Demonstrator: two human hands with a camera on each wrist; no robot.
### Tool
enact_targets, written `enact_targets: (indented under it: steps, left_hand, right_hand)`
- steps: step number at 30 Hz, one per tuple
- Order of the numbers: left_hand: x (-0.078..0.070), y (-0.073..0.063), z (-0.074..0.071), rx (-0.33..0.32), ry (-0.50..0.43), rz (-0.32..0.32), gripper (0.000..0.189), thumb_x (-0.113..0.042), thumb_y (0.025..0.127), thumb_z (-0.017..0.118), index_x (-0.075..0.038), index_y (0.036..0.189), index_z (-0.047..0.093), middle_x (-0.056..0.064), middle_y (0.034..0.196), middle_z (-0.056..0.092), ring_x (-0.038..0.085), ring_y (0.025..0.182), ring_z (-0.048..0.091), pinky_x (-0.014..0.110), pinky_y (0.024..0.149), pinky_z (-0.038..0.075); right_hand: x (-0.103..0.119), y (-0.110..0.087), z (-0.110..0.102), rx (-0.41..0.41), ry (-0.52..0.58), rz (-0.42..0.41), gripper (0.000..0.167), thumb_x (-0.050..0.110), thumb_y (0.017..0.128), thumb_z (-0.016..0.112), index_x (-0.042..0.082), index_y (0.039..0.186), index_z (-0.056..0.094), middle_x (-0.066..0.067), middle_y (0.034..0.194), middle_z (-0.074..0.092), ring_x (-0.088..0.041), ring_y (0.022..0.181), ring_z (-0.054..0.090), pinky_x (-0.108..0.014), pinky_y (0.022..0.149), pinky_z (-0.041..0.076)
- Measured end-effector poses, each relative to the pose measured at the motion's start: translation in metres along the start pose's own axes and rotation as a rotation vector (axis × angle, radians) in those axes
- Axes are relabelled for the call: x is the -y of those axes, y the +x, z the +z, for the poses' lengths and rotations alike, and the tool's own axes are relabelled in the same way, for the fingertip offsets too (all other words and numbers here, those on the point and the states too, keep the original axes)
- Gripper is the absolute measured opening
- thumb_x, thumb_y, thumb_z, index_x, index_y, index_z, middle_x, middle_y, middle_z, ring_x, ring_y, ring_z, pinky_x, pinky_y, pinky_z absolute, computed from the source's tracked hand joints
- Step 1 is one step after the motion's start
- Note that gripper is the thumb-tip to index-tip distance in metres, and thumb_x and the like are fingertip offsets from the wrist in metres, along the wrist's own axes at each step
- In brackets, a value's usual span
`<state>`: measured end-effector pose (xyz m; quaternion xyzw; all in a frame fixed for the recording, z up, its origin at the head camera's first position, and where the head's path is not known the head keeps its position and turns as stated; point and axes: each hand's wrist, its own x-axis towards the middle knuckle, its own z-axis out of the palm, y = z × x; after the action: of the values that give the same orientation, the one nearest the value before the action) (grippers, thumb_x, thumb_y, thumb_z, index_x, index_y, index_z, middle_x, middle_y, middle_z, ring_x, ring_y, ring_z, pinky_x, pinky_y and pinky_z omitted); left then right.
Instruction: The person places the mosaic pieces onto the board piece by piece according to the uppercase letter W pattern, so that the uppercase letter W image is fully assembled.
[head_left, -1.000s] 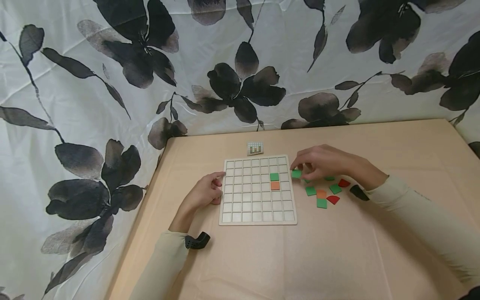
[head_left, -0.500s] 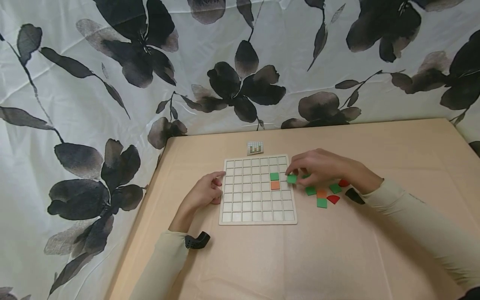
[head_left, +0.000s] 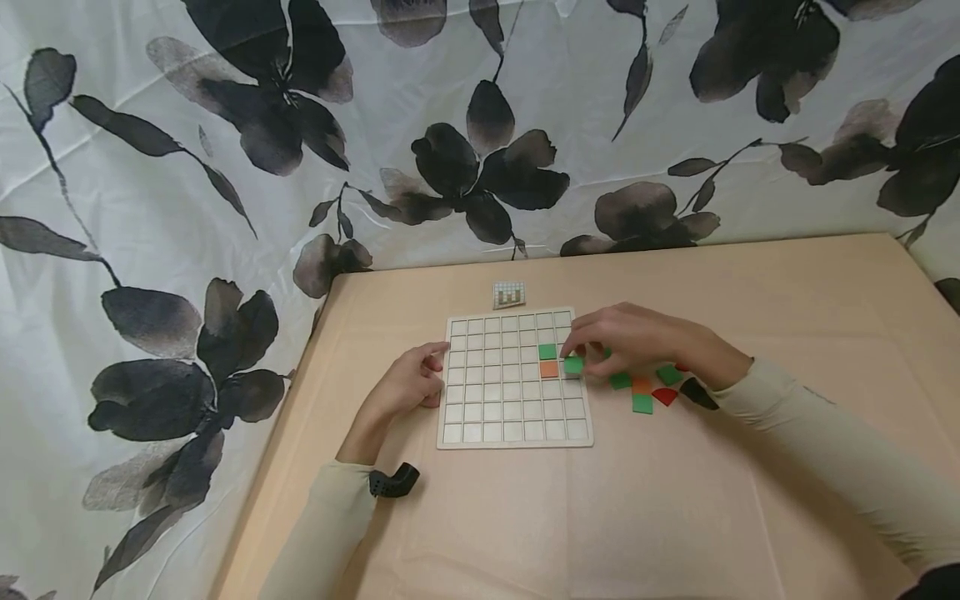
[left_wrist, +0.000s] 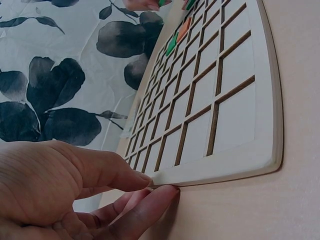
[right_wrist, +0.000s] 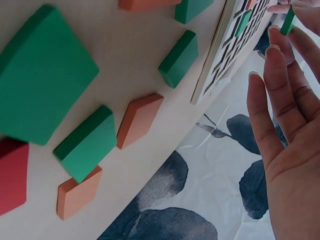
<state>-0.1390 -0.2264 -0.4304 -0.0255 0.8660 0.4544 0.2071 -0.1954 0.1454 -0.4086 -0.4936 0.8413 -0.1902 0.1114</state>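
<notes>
In the head view my right hand (head_left: 633, 337) pinches a green square tile (head_left: 573, 365) over the right columns of a white grid board (head_left: 492, 412). In the right wrist view, thumb and fingers grip this green tile (right_wrist: 288, 21) while the other fingers extend. My left hand (head_left: 402, 382) holds the board's left edge; its thumb and fingertips meet at the rim in the left wrist view (left_wrist: 115, 172). On the board, one green tile (head_left: 547, 352) lies directly above an orange tile (head_left: 549, 369), in adjoining cells.
Right of the board lie loose green tiles (head_left: 642, 404), an orange tile (head_left: 641, 385) and red pieces (head_left: 665, 397), partly under the right arm. A small card with a grid pattern (head_left: 509, 294) stands behind the board. A floral curtain (head_left: 480, 100) hangs behind the table.
My right hand has moved left and slightly nearer with the green tile, from beside the board to over its right columns. The left hand stays at the board's edge.
</notes>
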Motion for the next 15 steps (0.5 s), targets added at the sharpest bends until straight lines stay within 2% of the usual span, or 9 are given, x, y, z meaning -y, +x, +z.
enact_targets:
  steps: [8,12,15]
  left_hand:
    - [0.0008,0.0006,-0.0003,-0.005,0.001,0.008,0.071,0.014,0.087,0.060,-0.011,0.152,0.046,0.013,0.108,0.049,0.019,0.078,0.053,0.032,0.060,0.057]
    - [0.0002,0.0010,-0.0003,-0.001,-0.003,0.013,0.071,0.014,0.088,0.060,-0.011,0.152,0.045,0.013,0.108,0.049,0.018,0.077,0.053,0.032,0.060,0.057]
    - [0.0000,0.0012,0.0001,0.000,-0.003,0.011,0.071,0.014,0.088,0.059,-0.011,0.153,0.045,0.013,0.108,0.049,0.018,0.077,0.053,0.032,0.060,0.057]
  right_hand:
    - [0.0041,0.0065,0.0024,0.028,0.035,-0.004,0.030,0.031,0.086,0.080,0.025,0.116,0.075,0.010,0.091,0.061,-0.008,0.074,0.055,-0.024,0.063,0.044]
    - [0.0053,0.0093,0.0035,0.037,0.036,-0.006,0.031,0.031,0.087,0.079,0.026,0.117,0.075,0.010,0.094,0.063,-0.010,0.080,0.058,-0.025,0.067,0.047]
    - [0.0059,0.0109,0.0042,0.043,0.023,-0.014,0.029,0.029,0.087,0.078,0.027,0.116,0.075,0.008,0.093,0.063,-0.010,0.078,0.057,-0.025,0.065,0.045]
